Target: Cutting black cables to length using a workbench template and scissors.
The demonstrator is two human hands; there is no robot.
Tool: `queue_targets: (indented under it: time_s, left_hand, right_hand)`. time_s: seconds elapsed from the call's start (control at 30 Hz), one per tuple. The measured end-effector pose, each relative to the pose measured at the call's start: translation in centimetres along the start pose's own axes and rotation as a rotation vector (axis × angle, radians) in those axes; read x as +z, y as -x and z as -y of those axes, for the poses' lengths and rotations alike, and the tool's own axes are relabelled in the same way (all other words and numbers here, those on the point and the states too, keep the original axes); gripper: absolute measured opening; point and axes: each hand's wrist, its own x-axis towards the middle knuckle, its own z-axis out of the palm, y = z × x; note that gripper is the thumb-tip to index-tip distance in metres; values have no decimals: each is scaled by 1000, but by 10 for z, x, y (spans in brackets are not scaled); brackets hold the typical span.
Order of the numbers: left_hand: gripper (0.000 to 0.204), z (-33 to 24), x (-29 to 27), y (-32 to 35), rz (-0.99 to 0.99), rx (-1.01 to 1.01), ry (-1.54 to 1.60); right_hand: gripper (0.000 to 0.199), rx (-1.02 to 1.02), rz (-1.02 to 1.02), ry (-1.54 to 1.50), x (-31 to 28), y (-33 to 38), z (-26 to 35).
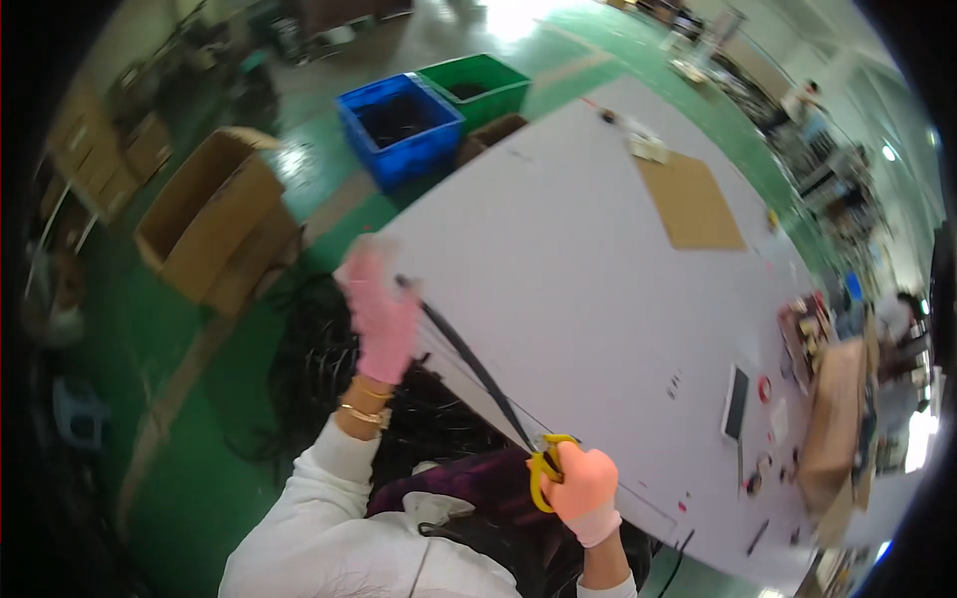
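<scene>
One black strap (469,364) runs taut between both gloved hands: left hand (379,309) grasps its far end, right hand (583,488) is clenched on one pair of yellow-handled scissors (543,466) at its near end. Beyond the left hand sit two crates on the floor, one blue (399,125), one green (477,88); the white desk (588,259) lies under the strap.

A black strap (469,359), long and narrow, is stretched taut in a straight slanting line over the near edge of the pale table. Its far end is pinched in the pink-gloved left hand (379,309), raised and blurred; its near end meets the yellow-handled scissors (543,463), gripped in the gloved right hand (586,488), blades pointing up along the strap.
</scene>
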Motion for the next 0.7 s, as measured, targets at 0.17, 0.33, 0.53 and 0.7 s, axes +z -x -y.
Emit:
queue_targets:
  time_s: [0.17, 0.33, 0.53, 0.7]
  left_hand:
    - [11, 0, -6, -8, 393, 431, 209]
    - [25, 18, -10, -21, 440, 372, 98]
    - [31, 43, -15, -38, 449, 309, 26]
    - [31, 56, -13, -40, 446, 354, -84]
  right_hand:
    - [38, 10, 88, 117, 19, -16, -3]
    - [39, 11, 141, 136, 26, -28, -3]
    - [27, -46, 189, 186, 35, -49, 2]
    - [30, -59, 225, 180, 38, -58, -4]
